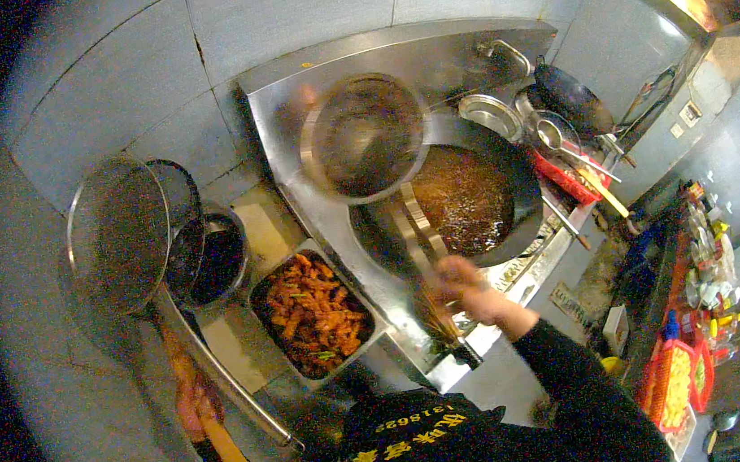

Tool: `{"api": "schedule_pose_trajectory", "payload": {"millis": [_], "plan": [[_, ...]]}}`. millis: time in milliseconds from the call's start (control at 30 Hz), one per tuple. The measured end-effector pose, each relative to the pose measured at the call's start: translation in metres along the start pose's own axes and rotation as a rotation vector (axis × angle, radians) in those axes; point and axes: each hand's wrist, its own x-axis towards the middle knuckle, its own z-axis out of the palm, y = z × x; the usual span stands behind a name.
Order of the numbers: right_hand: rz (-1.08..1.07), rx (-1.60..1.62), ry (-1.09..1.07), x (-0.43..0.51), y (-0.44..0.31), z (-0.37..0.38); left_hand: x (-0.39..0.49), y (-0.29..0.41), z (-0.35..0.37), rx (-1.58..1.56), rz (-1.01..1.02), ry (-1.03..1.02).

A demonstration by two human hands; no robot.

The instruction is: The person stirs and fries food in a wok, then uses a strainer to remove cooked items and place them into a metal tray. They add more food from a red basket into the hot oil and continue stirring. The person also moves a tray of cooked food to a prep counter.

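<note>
My left hand [200, 408] grips a wooden handle [230, 455] at the lower left. Beyond that hand, in line with the handle, is a large round wire-mesh skimmer [119, 237], tilted near the wall. My right hand [474, 291] is closed around the handle of a round, metal-rimmed strainer [367, 136], blurred by motion. The strainer is above the left side of a wok [524, 181], which holds dark brown, bubbling liquid [468, 200]. Between my hands, a rectangular metal tray [381, 338] holds reddish-brown fried food pieces [314, 314].
A dark pot [243, 244] stands left of the tray, near a long metal tube handle [233, 380]. A faucet [510, 54], metal bowl [489, 113], ladle [549, 134] and red basket [560, 177] lie beyond the wok. Bottles [711, 263] and food baskets [673, 382] line the right.
</note>
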Motion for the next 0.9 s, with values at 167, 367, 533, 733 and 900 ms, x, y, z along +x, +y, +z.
{"api": "schedule_pose_trajectory", "payload": {"millis": [167,367,533,733,900], "plan": [[-0.291,-0.759,0.334,-0.036,-0.029,-0.179,0.003,-0.058,0.042,0.174,-0.009,-0.136],[-0.425,-1.583,0.598,-0.027,-0.036,-0.32,0.011,-0.095,0.037,0.095,-0.145,-0.155],[-0.265,-1.609,0.315,-0.01,-0.022,-0.308,0.014,-0.1,0.035,0.191,-0.103,-0.265],[0.176,-0.691,0.087,-0.008,-0.014,-0.218,0.018,-0.093,0.033,0.137,-0.116,-0.287],[0.125,-0.476,0.067,-0.006,0.013,-0.169,0.007,-0.089,0.037,0.088,-0.142,-0.283]]}}
